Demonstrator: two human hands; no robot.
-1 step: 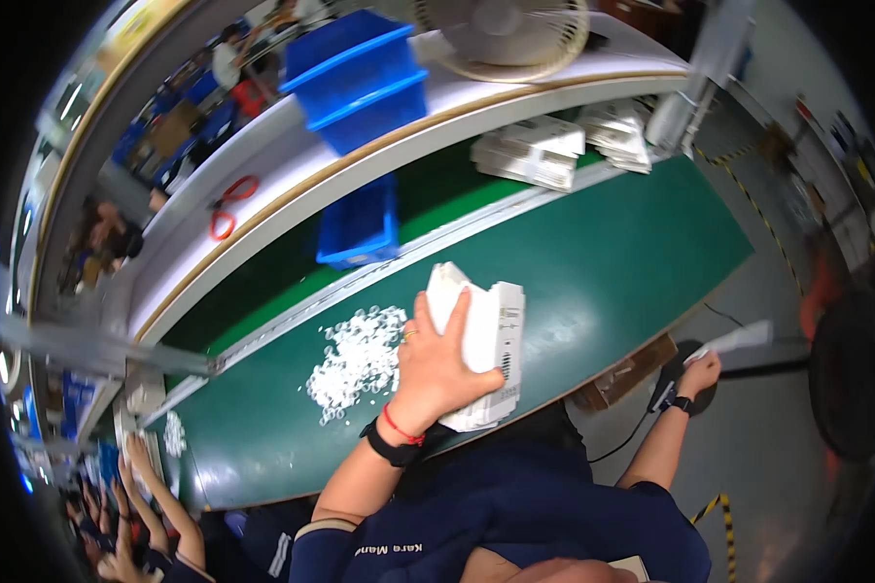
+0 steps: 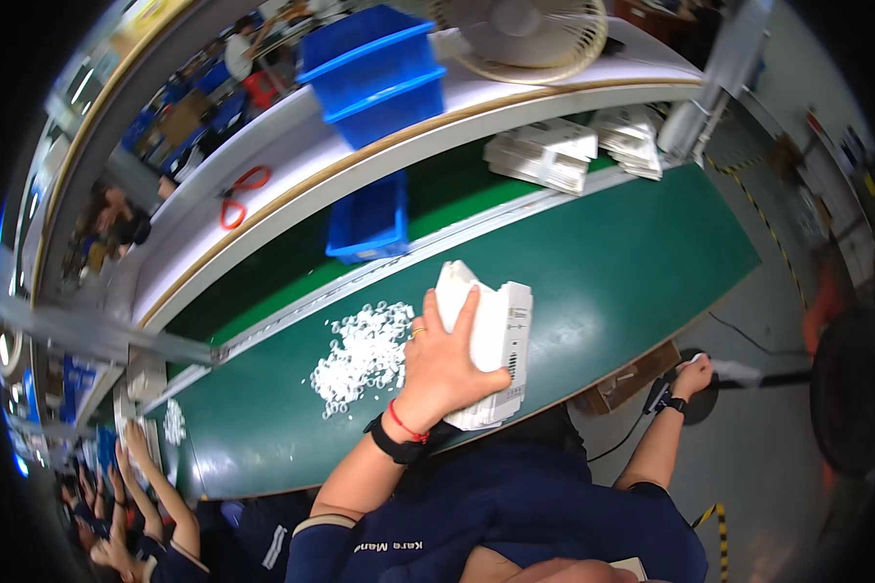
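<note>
White carton stack (image 2: 493, 335) | uneven-edged | left hand (image 2: 445, 364) splayed atop | right hand (image 2: 692, 376) curled, contents unclear

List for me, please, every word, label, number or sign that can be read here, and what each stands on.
Navy-blue fabric shirt: pale lettering on the front, not copied here.
Stack of flat white pieces under the left hand: print along its right side, too small to read.
Far stacks of flat white pieces: any print too blurred to read.
</note>
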